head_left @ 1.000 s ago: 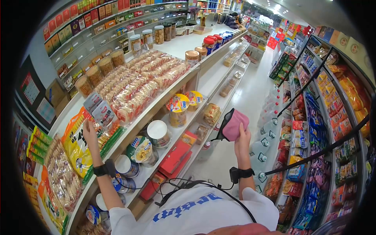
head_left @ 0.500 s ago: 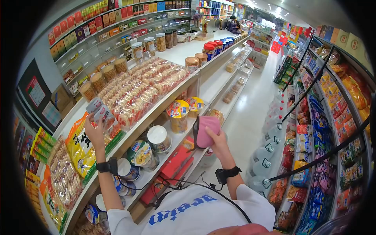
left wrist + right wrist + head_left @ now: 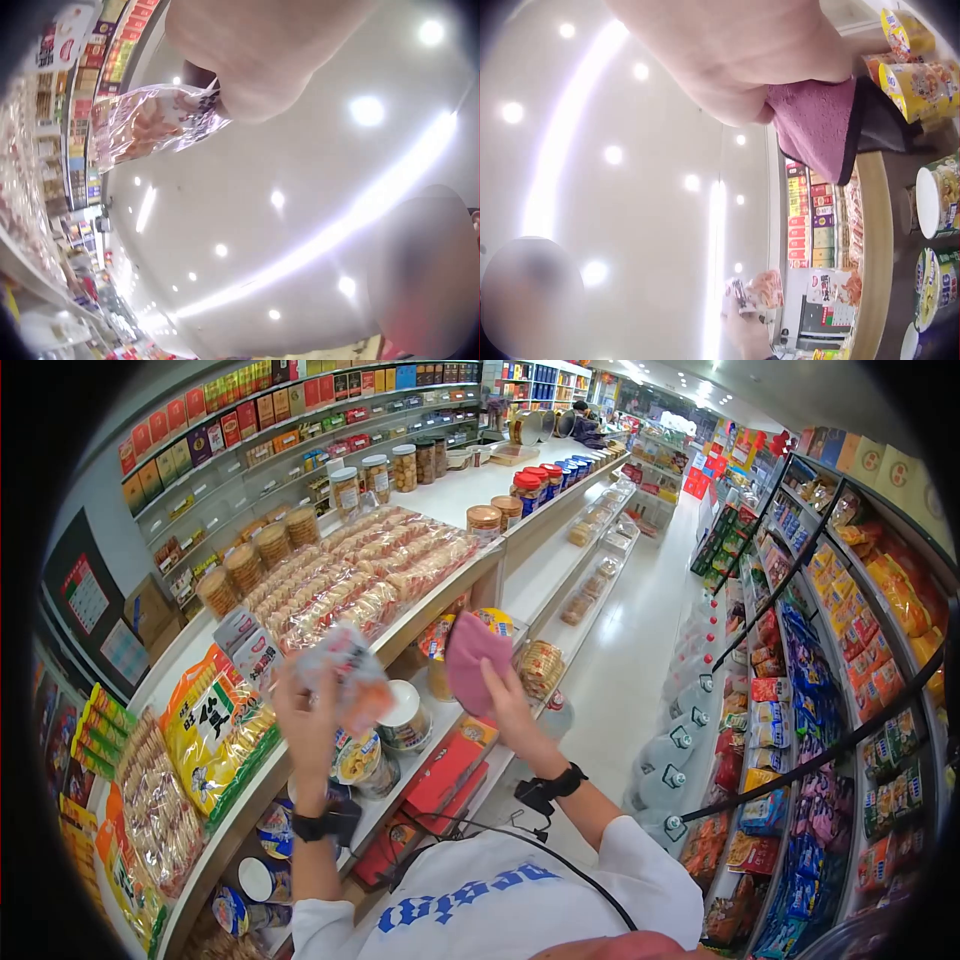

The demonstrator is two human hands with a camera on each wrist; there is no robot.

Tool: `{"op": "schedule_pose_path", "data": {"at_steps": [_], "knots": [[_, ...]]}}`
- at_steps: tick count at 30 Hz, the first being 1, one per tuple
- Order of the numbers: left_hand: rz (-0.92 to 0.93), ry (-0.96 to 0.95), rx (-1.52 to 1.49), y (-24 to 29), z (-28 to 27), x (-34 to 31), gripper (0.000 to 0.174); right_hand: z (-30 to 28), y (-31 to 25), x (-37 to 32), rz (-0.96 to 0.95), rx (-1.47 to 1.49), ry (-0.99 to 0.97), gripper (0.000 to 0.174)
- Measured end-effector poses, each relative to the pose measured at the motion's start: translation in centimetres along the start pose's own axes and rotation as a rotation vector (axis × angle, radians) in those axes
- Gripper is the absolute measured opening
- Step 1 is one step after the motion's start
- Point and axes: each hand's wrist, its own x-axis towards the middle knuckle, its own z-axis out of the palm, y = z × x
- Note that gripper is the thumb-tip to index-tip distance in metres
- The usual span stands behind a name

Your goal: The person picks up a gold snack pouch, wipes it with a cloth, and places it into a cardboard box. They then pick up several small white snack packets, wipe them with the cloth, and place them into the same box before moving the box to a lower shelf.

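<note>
My left hand [image 3: 308, 735], blurred in the head view, pinches a small snack packet [image 3: 345, 678] with grey print and orange-brown pieces. The left wrist view shows that packet [image 3: 154, 124] hanging from the fingertips. With my right hand [image 3: 517, 718] I grip a pink cloth pouch-like item [image 3: 470, 665] edged in black. In the right wrist view the pink cloth [image 3: 817, 124] has its black-lined edge facing the shelf. The two hands are close together in front of the counter edge. More grey packets [image 3: 248, 645] lie on the counter behind my left hand.
Bagged biscuits [image 3: 365, 565] and a yellow snack bag [image 3: 215, 725] cover the counter. Below, noodle cups [image 3: 405, 715] and red boxes [image 3: 440, 775] fill a shelf. Large water bottles [image 3: 672, 745] line the right side of the aisle floor [image 3: 620, 670], beside packed shelves [image 3: 800, 690].
My left hand has lifted a packet off the counter and brought it right, towards my right hand. My right hand has moved left with the pink cloth item.
</note>
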Motion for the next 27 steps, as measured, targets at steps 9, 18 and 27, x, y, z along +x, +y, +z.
{"op": "schedule_pose_path", "data": {"at_steps": [9,18,27], "knots": [[-0.075,0.155,-0.059,1.7,1.6,-7.1,0.015,10.7,-2.1,-4.7,-0.257,0.115,-0.35,0.048],[-0.16,0.337,-0.011,1.8,-4.1,-9.4,0.016,13.4,1.9,-7.4,0.115,-0.042,-0.605,0.039],[-0.564,0.266,-0.521,-1.1,-9.6,-14.6,0.02,14.8,6.4,-9.8,0.307,-0.204,-0.524,0.028]]}}
